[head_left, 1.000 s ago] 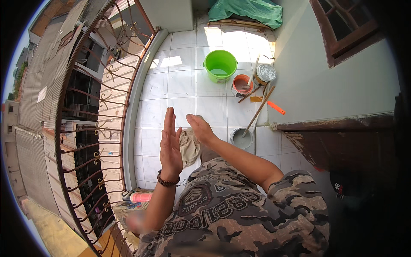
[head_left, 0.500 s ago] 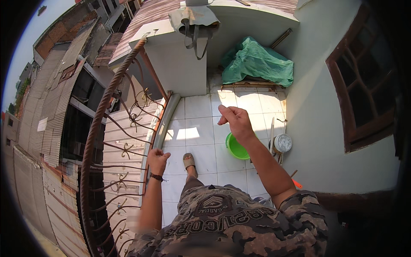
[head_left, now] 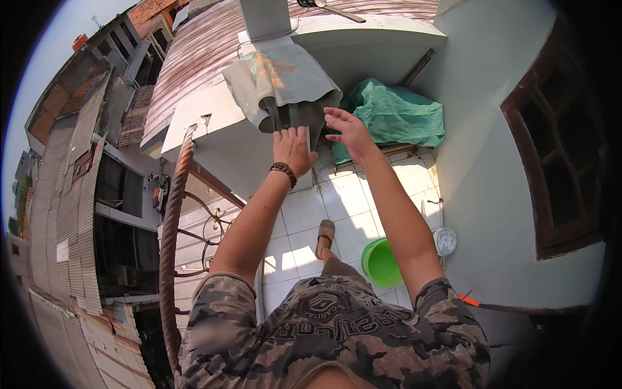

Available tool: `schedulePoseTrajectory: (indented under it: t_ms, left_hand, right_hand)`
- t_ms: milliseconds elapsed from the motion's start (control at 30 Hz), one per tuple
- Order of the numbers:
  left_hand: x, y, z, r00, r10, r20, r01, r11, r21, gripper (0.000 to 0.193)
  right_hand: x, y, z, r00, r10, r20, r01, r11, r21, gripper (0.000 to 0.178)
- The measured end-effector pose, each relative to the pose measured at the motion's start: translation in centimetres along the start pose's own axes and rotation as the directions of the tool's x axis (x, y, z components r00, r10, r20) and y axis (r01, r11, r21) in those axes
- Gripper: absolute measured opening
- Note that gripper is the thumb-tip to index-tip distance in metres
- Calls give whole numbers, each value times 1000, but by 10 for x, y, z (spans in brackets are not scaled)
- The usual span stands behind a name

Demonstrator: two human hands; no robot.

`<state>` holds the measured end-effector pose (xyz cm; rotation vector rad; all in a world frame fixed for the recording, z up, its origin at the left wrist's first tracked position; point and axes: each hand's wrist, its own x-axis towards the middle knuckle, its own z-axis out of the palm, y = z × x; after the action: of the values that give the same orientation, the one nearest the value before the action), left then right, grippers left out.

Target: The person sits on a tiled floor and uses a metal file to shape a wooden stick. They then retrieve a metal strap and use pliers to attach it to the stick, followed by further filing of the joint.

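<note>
A grey fabric bag point(head_left: 275, 74) with dark straps lies over the white wall ledge, its open end drooping toward me. My left hand point(head_left: 295, 152), with a dark beaded bracelet on the wrist, reaches up to the bag's lower edge beside the straps. Its fingers are stretched out; whether the tips touch the bag, I cannot tell. Just right of the bag, my right hand point(head_left: 352, 136) is raised with its fingers apart and nothing in it.
A rusty railing point(head_left: 172, 253) runs along the left, with rooftops beyond it. Green sheeting point(head_left: 402, 117) covers something at the back right. A green bucket point(head_left: 382, 262) stands on the white tiles, near a white-lidded pail point(head_left: 444, 240). On the ledge lies a flat-handled tool point(head_left: 343, 13).
I have stepped nearer to the ledge. Both hands have risen and moved forward to the bag; the left one has swung from beside the railing to the straps.
</note>
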<state>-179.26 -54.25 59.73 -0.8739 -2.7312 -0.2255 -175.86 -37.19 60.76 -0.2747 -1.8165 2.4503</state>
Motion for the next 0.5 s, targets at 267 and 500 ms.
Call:
schedulePoseTrajectory:
  t_ms: [267,500]
  left_hand:
    - [-5,-53,-26,994,67,89,-54,989,-140,22]
    - [141,-134,-217,914,-74,-400,-306,522,-796,14]
  right_hand:
    - [134,-28,20,999,-1,-47,0,1000,-31,24]
    - [182,-118,43,996,-89,21,67,861,504,29]
